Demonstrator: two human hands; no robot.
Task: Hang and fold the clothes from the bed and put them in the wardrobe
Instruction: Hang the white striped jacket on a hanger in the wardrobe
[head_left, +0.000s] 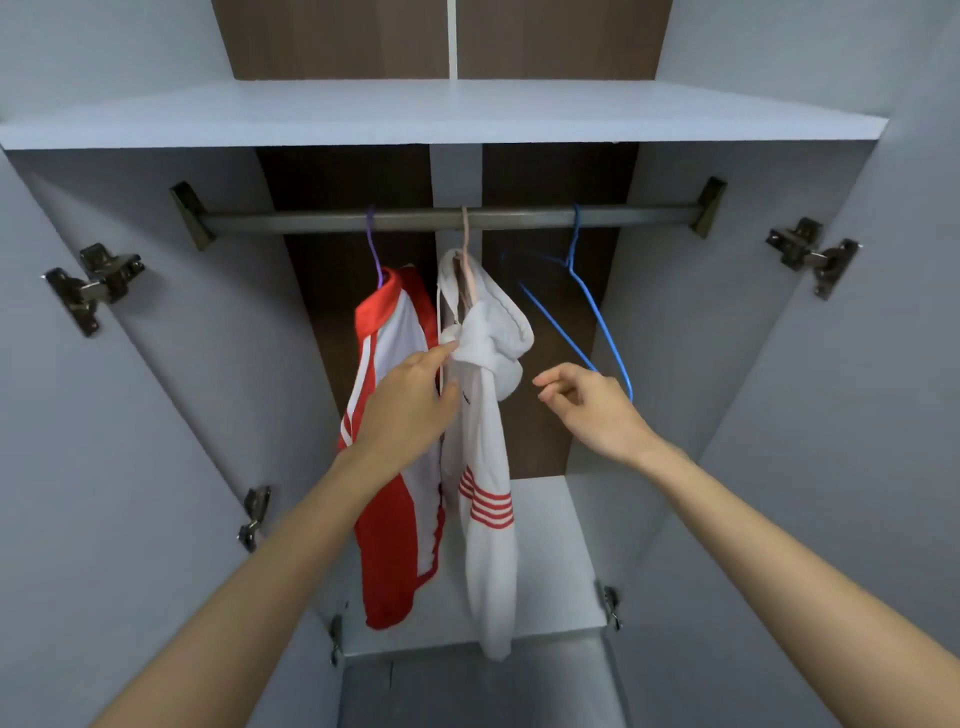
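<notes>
Head view: red-and-white jacket (395, 493) and white hoodie (488, 519) already hang on the wardrobe rail (311, 221), the left hand (410, 400) keeping a pinching grip on the hoodie, the right hand (587, 405) with its grip slack and empty beside a spare blue hanger (574, 239).

Pink hanger (466, 236) shoulders inside white hoodie (488, 519); blue hanger (575, 234) partly motion-blurred.

white hoodie (485, 441), hanging on rail (311, 221); red-white jacket (395, 519) just beside
</notes>
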